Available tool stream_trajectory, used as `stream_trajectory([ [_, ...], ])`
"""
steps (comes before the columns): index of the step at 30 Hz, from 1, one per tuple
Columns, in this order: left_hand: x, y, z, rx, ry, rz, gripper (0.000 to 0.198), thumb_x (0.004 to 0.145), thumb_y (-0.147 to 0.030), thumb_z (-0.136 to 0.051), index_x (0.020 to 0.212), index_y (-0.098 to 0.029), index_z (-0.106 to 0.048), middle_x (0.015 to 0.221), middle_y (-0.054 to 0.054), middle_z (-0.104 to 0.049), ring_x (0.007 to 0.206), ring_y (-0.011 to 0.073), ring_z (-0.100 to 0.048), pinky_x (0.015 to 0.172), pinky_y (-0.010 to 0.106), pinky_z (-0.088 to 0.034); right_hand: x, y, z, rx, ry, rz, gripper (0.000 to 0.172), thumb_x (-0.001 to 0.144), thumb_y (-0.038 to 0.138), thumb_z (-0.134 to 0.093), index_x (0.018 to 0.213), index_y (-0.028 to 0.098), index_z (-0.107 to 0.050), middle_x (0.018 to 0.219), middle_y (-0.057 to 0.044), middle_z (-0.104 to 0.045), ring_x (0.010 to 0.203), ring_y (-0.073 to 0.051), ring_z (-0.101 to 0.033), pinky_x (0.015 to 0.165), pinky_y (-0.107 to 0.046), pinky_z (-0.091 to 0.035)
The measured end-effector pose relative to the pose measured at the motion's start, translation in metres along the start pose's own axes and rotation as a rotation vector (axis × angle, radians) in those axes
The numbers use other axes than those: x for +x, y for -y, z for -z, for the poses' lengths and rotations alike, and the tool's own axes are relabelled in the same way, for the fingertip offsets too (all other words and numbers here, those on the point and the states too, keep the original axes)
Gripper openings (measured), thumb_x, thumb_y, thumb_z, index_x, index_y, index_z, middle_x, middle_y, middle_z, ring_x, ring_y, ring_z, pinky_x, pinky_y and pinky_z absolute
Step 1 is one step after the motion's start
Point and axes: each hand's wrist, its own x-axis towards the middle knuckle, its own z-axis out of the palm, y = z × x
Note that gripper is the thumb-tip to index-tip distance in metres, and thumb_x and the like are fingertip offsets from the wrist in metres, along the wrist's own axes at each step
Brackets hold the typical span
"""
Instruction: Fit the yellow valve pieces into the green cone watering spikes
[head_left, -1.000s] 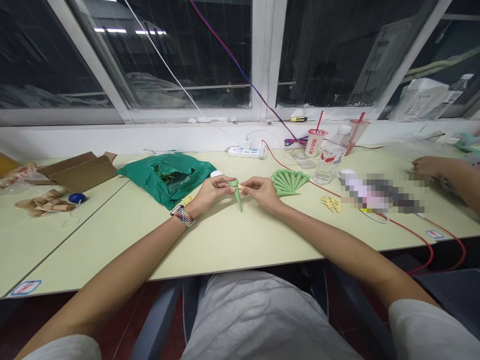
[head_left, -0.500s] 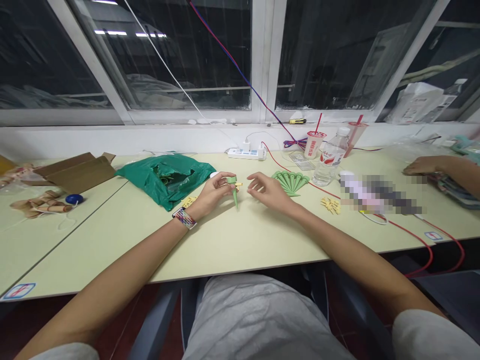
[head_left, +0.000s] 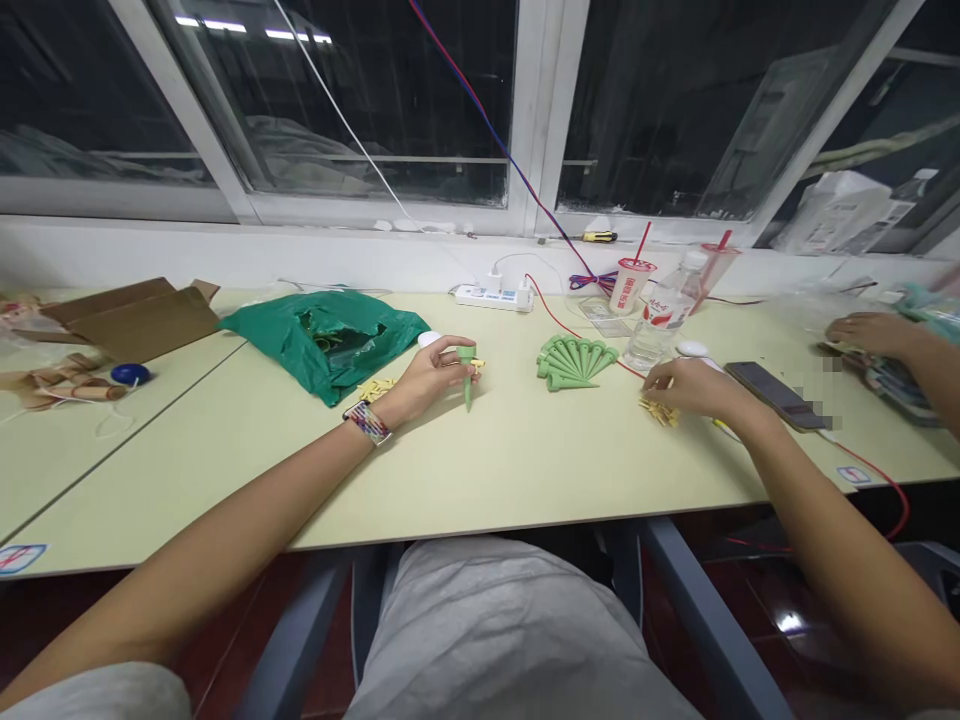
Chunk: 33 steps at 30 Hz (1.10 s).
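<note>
Fingers of the left hand: closed in a pinch around one slender green tapered plastic spike, held tip down over the pale yellow-green tabletop, a small yellow plastic fitting projecting from its side; fingers of the right hand: bent downward at a loose heap of small yellow plastic pieces, undersides hidden, so any hold cannot be told; between the hands, a fan-shaped set of green tapered plastic spikes lying on the tabletop; beyond the right hand, one clear plastic bottle with red-and-white label
</note>
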Motion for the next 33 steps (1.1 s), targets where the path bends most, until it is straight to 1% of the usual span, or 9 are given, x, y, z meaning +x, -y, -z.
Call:
stream_trajectory([
  [3,0.000,0.000,-0.001,-0.024,0.021,0.009,0.050,0.074,-0.028,-0.092,0.118,-0.020,-0.068,0.076,-0.003,-0.064,0.086,0.0199,-0.074,0.089,0.036,-0.057,0.003,-0.004,-0.007,0.033,0.018,0.052,0.017,0.083,0.034,-0.068,0.087,0.024,-0.081,0.088,-0.004,-0.079,0.077,-0.021,-0.071,0.065,-0.029,-0.045],
  [6,-0.001,0.000,0.000,-0.019,0.025,0.006,0.049,0.076,-0.028,-0.091,0.118,-0.020,-0.068,0.076,-0.004,-0.064,0.085,0.0191,-0.074,0.088,0.035,-0.057,0.008,-0.005,-0.007,0.059,0.019,0.086,0.015,0.083,0.032,-0.066,0.083,0.022,-0.078,0.081,-0.004,-0.077,0.073,-0.020,-0.069,0.063,-0.029,-0.043],
  [11,0.000,0.001,0.001,-0.031,0.030,0.002,0.048,0.076,-0.027,-0.091,0.118,-0.020,-0.067,0.078,-0.003,-0.065,0.083,0.0182,-0.074,0.087,0.035,-0.057,0.015,0.009,0.000,0.168,-0.066,0.149,0.015,0.084,0.032,-0.062,0.080,0.021,-0.072,0.079,-0.004,-0.075,0.072,-0.020,-0.066,0.064,-0.030,-0.043],
  [16,-0.001,0.002,-0.001,-0.087,0.030,0.027,0.050,0.075,-0.026,-0.091,0.118,-0.019,-0.067,0.085,-0.001,-0.069,0.081,0.0167,-0.073,0.086,0.034,-0.057,0.027,0.063,-0.004,0.406,-0.236,0.294,0.022,0.086,0.035,-0.062,0.086,0.019,-0.075,0.082,-0.005,-0.075,0.077,-0.020,-0.067,0.074,-0.032,-0.049],
  [19,-0.003,0.000,-0.002,-0.031,0.019,0.034,0.050,0.075,-0.025,-0.090,0.119,-0.020,-0.067,0.088,0.000,-0.071,0.082,0.0174,-0.074,0.083,0.032,-0.057,0.036,0.110,-0.010,0.552,-0.224,0.396,0.032,0.086,0.029,-0.059,0.109,0.018,-0.080,0.084,-0.004,-0.074,0.077,-0.019,-0.066,0.075,-0.031,-0.049],
  [21,-0.004,-0.001,-0.002,-0.002,0.012,0.025,0.051,0.075,-0.024,-0.089,0.120,-0.021,-0.066,0.087,0.000,-0.070,0.082,0.0175,-0.074,0.082,0.032,-0.056,0.043,0.139,-0.013,0.581,-0.186,0.481,0.033,0.085,0.022,-0.057,0.104,0.019,-0.083,0.092,-0.005,-0.075,0.077,-0.018,-0.065,0.074,-0.030,-0.048],
  [24,-0.004,-0.003,-0.002,0.010,0.003,0.003,0.050,0.075,-0.024,-0.089,0.119,-0.020,-0.065,0.084,-0.001,-0.069,0.078,0.0167,-0.073,0.081,0.032,-0.056,0.054,0.174,-0.017,0.624,-0.129,0.555,0.031,0.082,0.016,-0.053,0.088,0.020,-0.083,0.086,-0.004,-0.070,0.070,-0.015,-0.060,0.067,-0.028,-0.046],
  [29,-0.005,-0.003,-0.002,0.000,0.015,0.020,0.048,0.075,-0.024,-0.088,0.117,-0.020,-0.065,0.085,0.002,-0.074,0.082,0.0178,-0.074,0.081,0.031,-0.055,0.061,0.201,-0.032,1.027,-0.006,0.487,0.020,0.081,0.022,-0.055,0.092,0.020,-0.073,0.068,0.003,-0.061,0.056,-0.013,-0.056,0.057,-0.026,-0.047],
  [33,-0.004,0.000,-0.001,-0.079,0.031,0.042,0.048,0.075,-0.022,-0.089,0.116,-0.020,-0.065,0.082,-0.001,-0.072,0.083,0.0165,-0.074,0.082,0.030,-0.055,0.054,0.207,-0.048,1.231,0.057,0.429,0.025,0.078,0.031,-0.069,0.100,0.019,-0.067,0.084,-0.001,-0.071,0.051,-0.011,-0.058,0.047,-0.025,-0.047],
])
